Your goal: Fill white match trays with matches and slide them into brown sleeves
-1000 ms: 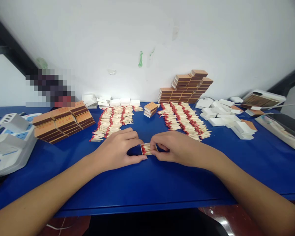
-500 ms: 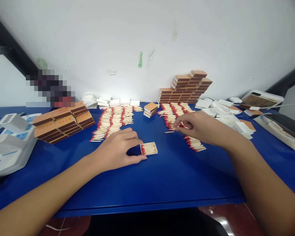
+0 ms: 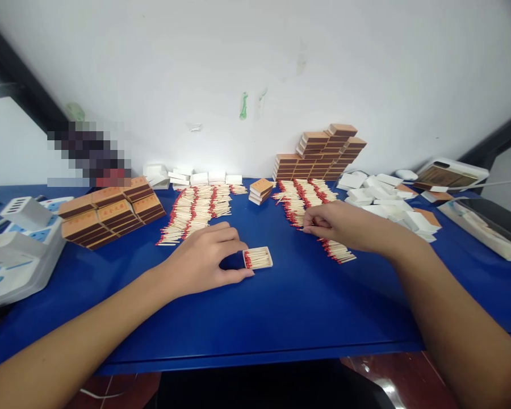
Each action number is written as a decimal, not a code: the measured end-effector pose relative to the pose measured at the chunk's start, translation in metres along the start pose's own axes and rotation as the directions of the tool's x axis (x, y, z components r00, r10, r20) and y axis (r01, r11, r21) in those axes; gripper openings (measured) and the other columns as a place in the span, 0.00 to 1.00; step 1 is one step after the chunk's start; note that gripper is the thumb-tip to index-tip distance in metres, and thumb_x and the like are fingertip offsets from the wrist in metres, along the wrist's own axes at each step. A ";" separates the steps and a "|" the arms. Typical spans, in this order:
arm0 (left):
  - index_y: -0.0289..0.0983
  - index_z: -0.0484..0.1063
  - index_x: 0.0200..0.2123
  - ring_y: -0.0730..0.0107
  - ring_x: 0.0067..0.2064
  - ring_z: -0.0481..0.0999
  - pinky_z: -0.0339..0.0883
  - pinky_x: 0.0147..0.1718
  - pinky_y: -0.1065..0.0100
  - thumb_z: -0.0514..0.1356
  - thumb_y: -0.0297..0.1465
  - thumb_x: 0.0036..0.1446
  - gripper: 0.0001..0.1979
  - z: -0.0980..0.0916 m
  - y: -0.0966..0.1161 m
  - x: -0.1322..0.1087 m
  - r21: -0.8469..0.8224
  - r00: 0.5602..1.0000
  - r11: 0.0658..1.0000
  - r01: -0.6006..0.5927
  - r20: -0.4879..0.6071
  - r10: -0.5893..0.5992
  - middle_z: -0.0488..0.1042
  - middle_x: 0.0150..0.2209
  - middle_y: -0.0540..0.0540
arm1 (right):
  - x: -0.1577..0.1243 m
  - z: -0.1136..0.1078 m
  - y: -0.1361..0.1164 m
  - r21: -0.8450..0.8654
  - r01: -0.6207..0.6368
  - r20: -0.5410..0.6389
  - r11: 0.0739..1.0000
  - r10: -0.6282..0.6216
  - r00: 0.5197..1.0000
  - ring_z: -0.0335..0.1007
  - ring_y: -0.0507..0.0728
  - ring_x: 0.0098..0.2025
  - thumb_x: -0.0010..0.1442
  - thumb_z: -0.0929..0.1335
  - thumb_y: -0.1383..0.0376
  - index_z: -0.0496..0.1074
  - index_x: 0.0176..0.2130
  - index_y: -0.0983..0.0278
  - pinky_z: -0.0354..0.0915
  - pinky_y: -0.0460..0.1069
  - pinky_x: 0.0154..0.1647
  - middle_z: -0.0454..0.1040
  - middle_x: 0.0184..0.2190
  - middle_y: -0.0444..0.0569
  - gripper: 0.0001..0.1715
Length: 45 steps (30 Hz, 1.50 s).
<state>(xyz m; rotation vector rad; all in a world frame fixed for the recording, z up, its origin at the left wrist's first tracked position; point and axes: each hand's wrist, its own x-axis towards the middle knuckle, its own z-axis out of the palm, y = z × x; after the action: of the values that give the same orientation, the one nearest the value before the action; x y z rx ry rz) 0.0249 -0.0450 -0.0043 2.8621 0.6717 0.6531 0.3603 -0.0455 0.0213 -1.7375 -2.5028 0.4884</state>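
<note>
My left hand (image 3: 204, 258) rests on the blue table (image 3: 281, 307), thumb and fingers pinching the left end of a small white tray (image 3: 258, 258) that holds red-tipped matches. My right hand (image 3: 343, 225) is out to the right over a long row of loose matches (image 3: 310, 210), its fingertips pinched together on a few of them at the row's near left side. A second spread of matches (image 3: 198, 210) lies beyond my left hand.
Brown matchbox stacks sit at left (image 3: 108, 211), at the back wall (image 3: 321, 153) and in a small pile (image 3: 261, 190) mid-table. White empty trays are heaped at right (image 3: 387, 199) and at the back (image 3: 191, 176). Grey power strips (image 3: 17, 244) lie far left.
My right hand left the tray, reached right to the loose match row, and has now lowered and pinched onto matches there. The left hand and tray stayed put.
</note>
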 end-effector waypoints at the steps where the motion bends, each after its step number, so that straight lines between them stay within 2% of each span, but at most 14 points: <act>1: 0.36 0.82 0.47 0.62 0.40 0.77 0.72 0.39 0.63 0.67 0.43 0.67 0.16 0.000 0.000 0.000 -0.001 1.000 1.000 -0.001 0.000 0.001 0.80 0.38 0.43 | 0.000 -0.002 0.001 -0.006 -0.016 -0.003 1.000 0.016 1.000 0.68 0.56 0.30 0.68 0.66 0.59 0.75 0.36 0.59 0.58 0.50 0.32 0.78 0.32 0.47 0.11; 5: 0.36 0.82 0.47 0.63 0.41 0.77 0.72 0.40 0.63 0.67 0.43 0.66 0.16 0.000 0.000 0.000 -0.005 1.000 1.000 0.000 0.001 0.000 0.80 0.39 0.43 | 0.000 -0.005 0.000 -0.025 -0.032 -0.035 0.999 0.032 0.999 0.71 0.56 0.33 0.66 0.67 0.60 0.76 0.37 0.59 0.60 0.50 0.33 0.80 0.34 0.47 0.09; 10: 0.36 0.82 0.47 0.63 0.41 0.77 0.73 0.40 0.63 0.68 0.42 0.66 0.16 0.000 0.000 0.000 -0.015 1.000 1.000 0.006 0.006 -0.006 0.80 0.39 0.43 | 0.001 -0.003 0.004 -0.035 -0.008 -0.055 0.999 0.006 0.998 0.71 0.56 0.31 0.66 0.67 0.61 0.79 0.39 0.58 0.59 0.50 0.32 0.78 0.29 0.46 0.09; 15: 0.37 0.82 0.47 0.63 0.41 0.78 0.73 0.40 0.63 0.67 0.42 0.66 0.15 -0.001 0.000 0.001 -0.008 1.000 1.000 0.009 0.004 -0.009 0.80 0.38 0.44 | 0.002 0.000 0.009 -0.008 0.029 -0.088 1.000 -0.030 0.996 0.68 0.56 0.29 0.67 0.69 0.55 0.79 0.35 0.58 0.57 0.50 0.30 0.77 0.27 0.46 0.13; 23: 0.36 0.82 0.47 0.62 0.40 0.78 0.71 0.39 0.63 0.67 0.43 0.67 0.16 0.000 0.000 0.000 -0.001 1.000 1.000 0.001 0.000 -0.001 0.80 0.38 0.43 | 0.003 -0.001 0.009 0.010 0.038 -0.112 0.999 -0.036 0.993 0.68 0.55 0.28 0.67 0.70 0.50 0.80 0.36 0.58 0.57 0.49 0.30 0.77 0.27 0.46 0.16; 31: 0.35 0.82 0.46 0.63 0.40 0.77 0.71 0.39 0.63 0.68 0.42 0.66 0.16 -0.001 0.000 0.000 -0.011 1.000 1.000 -0.008 -0.003 0.008 0.80 0.38 0.44 | 0.003 -0.001 0.001 0.008 0.001 -0.038 1.000 -0.001 0.999 0.71 0.57 0.31 0.67 0.67 0.58 0.75 0.35 0.59 0.60 0.50 0.32 0.79 0.31 0.48 0.11; 34: 0.35 0.82 0.46 0.63 0.40 0.77 0.71 0.39 0.63 0.68 0.42 0.66 0.16 0.000 0.000 0.001 -0.009 1.000 1.000 -0.004 -0.004 0.004 0.80 0.38 0.44 | 0.001 0.000 -0.012 0.016 0.060 -0.061 0.998 -0.059 0.996 0.70 0.56 0.30 0.69 0.66 0.58 0.75 0.36 0.59 0.57 0.50 0.32 0.77 0.30 0.47 0.12; 37: 0.36 0.82 0.46 0.63 0.40 0.77 0.71 0.39 0.63 0.68 0.42 0.66 0.16 0.001 0.001 0.002 -0.004 1.000 1.000 0.003 -0.005 -0.003 0.79 0.38 0.44 | -0.001 0.006 -0.040 0.057 0.122 -0.085 0.991 -0.117 0.990 0.68 0.55 0.30 0.71 0.66 0.56 0.76 0.41 0.59 0.55 0.49 0.31 0.74 0.28 0.45 0.12; 41: 0.36 0.82 0.45 0.63 0.40 0.76 0.70 0.38 0.63 0.67 0.42 0.66 0.15 0.002 0.000 0.002 0.008 1.000 1.000 0.000 -0.011 0.000 0.79 0.38 0.45 | -0.003 0.017 -0.081 0.120 0.245 -0.108 0.962 -0.233 0.967 0.71 0.55 0.34 0.72 0.68 0.61 0.76 0.43 0.60 0.56 0.49 0.34 0.77 0.33 0.45 0.08; 45: 0.35 0.81 0.43 0.63 0.40 0.75 0.69 0.38 0.62 0.67 0.42 0.67 0.15 0.002 -0.001 0.002 0.013 1.000 1.000 -0.010 -0.018 0.010 0.79 0.38 0.44 | -0.002 0.027 -0.099 0.107 0.266 -0.063 0.958 -0.260 0.963 0.73 0.55 0.38 0.71 0.67 0.66 0.74 0.40 0.62 0.58 0.49 0.37 0.80 0.38 0.47 0.06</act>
<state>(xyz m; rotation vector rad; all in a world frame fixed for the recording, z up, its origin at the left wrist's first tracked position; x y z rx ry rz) 0.0272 -0.0434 -0.0053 2.8763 0.6666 0.6795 0.2653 -0.0852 0.0250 -1.3332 -2.5624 0.5481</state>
